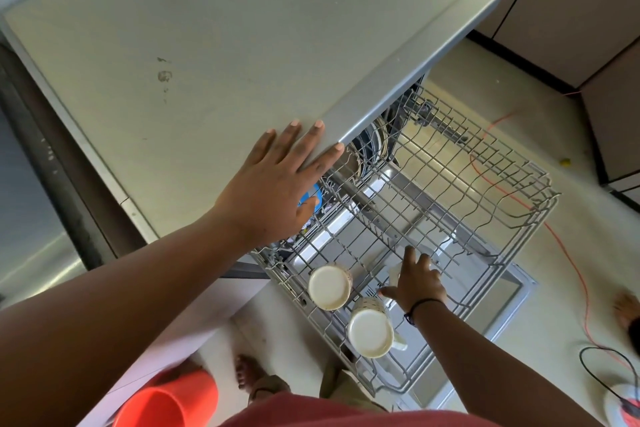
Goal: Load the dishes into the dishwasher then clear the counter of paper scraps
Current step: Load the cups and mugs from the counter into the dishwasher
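My left hand point(277, 180) rests spread flat on the dishwasher top point(207, 45), at its front edge. My right hand point(417, 279) grips a white cup point(394, 274) in the upper rack point(485, 204), beside two upturned mugs point(329, 286) at its near-left corner.

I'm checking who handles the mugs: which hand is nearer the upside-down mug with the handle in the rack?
Right. The right hand grips a cup in the upper rack just beside the handled mug. The left hand rests flat on the dishwasher top, farther away.

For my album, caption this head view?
Left hand flat on countertop; right hand sets a cup in the upper rack.
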Demonstrator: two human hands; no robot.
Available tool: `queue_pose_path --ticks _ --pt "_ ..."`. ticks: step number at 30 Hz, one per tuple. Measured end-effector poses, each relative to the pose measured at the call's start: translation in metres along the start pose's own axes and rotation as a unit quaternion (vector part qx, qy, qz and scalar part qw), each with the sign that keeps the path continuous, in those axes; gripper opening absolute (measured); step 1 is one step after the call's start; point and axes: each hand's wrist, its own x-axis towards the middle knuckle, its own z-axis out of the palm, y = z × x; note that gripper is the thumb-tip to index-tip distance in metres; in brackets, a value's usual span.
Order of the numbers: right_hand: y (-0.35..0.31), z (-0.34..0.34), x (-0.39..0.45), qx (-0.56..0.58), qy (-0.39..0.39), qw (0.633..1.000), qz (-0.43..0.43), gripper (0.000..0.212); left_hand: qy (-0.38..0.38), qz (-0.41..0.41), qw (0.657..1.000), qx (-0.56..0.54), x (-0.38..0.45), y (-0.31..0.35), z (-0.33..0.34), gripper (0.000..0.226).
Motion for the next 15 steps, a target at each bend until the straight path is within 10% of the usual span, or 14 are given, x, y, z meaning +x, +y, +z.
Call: queue_pose_path --ticks 15 --pt "0.0086 0.0087 0.0060 0.020 -0.035 0.997 -0.072 0.082 0.001 0.001 1.000 0.000 -0.0003 -0.0004 0.0004 0.077"
